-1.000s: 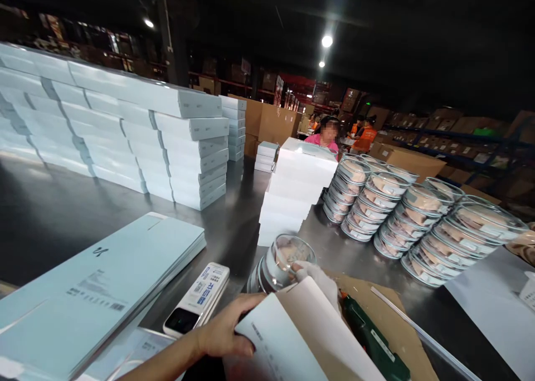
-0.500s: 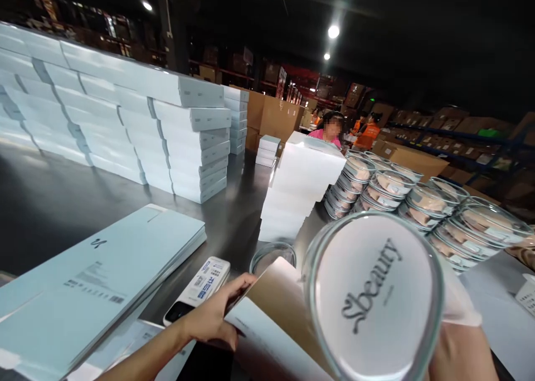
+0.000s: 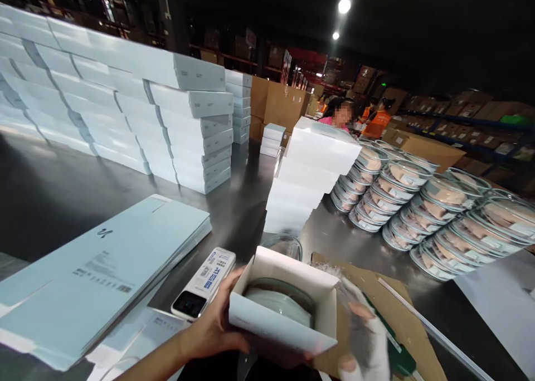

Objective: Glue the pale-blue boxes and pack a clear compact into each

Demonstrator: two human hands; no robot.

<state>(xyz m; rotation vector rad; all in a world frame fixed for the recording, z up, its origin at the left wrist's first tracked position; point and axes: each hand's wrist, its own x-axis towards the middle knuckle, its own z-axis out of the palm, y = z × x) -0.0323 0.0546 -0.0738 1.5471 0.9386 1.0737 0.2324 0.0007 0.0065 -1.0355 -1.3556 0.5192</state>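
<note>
My left hand (image 3: 219,320) grips the left side of a white box (image 3: 284,336) whose top is open. Inside the box sits a round clear container (image 3: 278,306), only partly showing above the walls. To the right of the box is my right hand (image 3: 368,336), in a white glove with bare fingertips and blurred by motion. Its fingers look apart, with nothing seen between them. A phone-like white device (image 3: 204,283) lies beside my left hand. Another clear round container (image 3: 286,246) stands just behind the box.
Flat pale-blue cartons (image 3: 108,275) lie at the left. A long wall of white boxes (image 3: 125,108) stands behind them. A tall box stack (image 3: 309,169) rises ahead, with stacked clear containers (image 3: 418,203) to its right. Brown cardboard (image 3: 409,308) and a green-handled tool (image 3: 399,353) lie at right.
The round container, held up by my right hand before, now sits inside the box. My right hand has let go and is beside the box. My left hand still holds the box, now more upright.
</note>
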